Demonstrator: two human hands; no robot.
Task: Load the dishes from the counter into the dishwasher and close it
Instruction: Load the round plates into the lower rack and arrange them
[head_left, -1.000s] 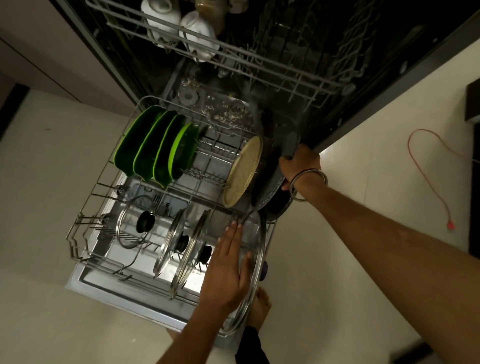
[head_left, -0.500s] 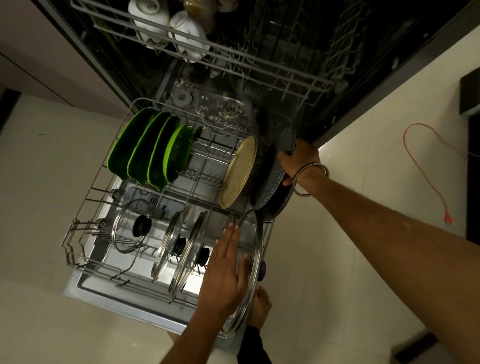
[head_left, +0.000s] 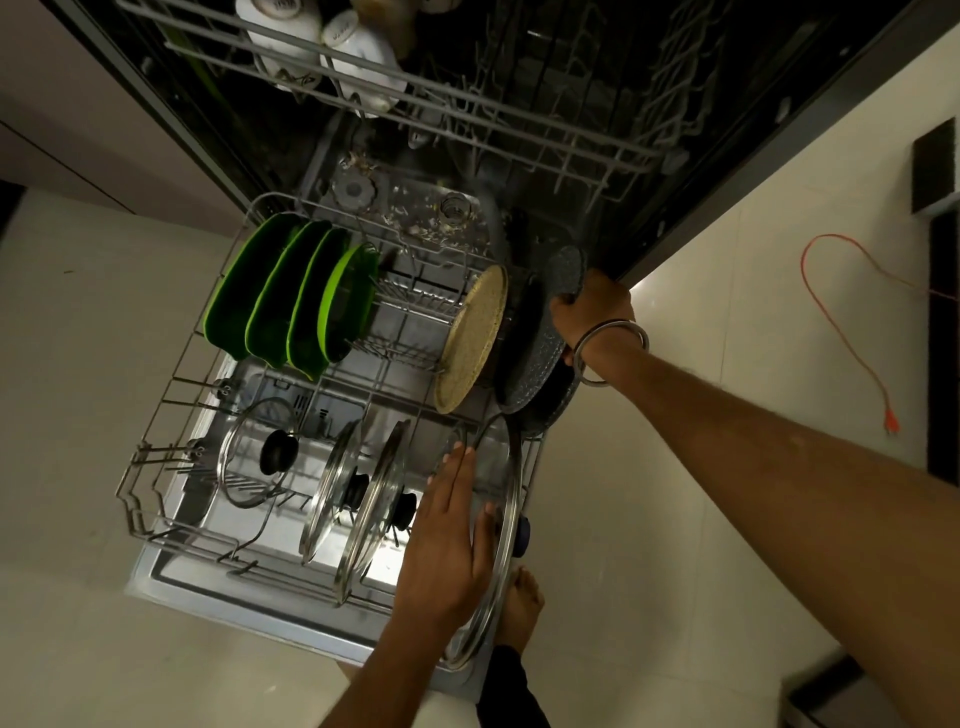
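The dishwasher's lower rack (head_left: 171, 384) is pulled out over the open door (head_left: 249, 608). My right hand (head_left: 589, 306) grips the handle of a speckled dark pan (head_left: 535, 364) standing on edge at the rack's right side, next to a tan round board (head_left: 470, 338). My left hand (head_left: 449, 540) presses flat against a large glass lid (head_left: 501, 545) leaning at the rack's front right corner, thumb on its rim. Several green plates (head_left: 291, 296) stand at the rack's back left. Three more glass lids (head_left: 363, 504) stand in the front row.
The upper rack (head_left: 467, 104) juts out overhead with white cups (head_left: 322, 41) in it. A bare foot (head_left: 519, 608) stands on the tiled floor right of the door. An orange cord (head_left: 852, 332) lies on the floor at right, near dark furniture (head_left: 940, 312).
The view has drifted slightly. My right hand has shifted the pan a little up and back in the rack. My left hand stays on the large glass lid.
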